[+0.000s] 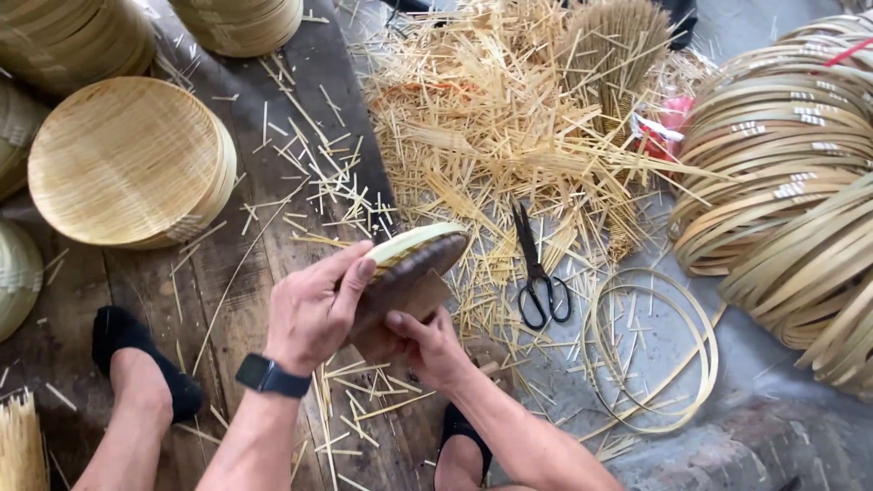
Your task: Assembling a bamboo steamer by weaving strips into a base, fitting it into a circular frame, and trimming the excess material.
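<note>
Both hands work on a round woven bamboo lid [420, 247] held on edge over the floor, a dark curved wooden block [400, 289] pressed against its underside. The step in hand looks like shaping or seating the lid's rim against that block; the next move likely calls for turning the lid a little while keeping the rim pressed firm and even.

The left hand [314, 309] lies over the near face, fingers [359, 273] curled partway shut, tips resting on the rim. The right hand [432, 350] grips from below, fingers closed around the block's lower part, thumb on its face.

Black scissors [538, 273] lie just beside on scattered bamboo splints [491, 118]. 1 stack of finished lids [127, 164] sits to the left, coiled bamboo hoops [782, 155] well apart on the right.
</note>
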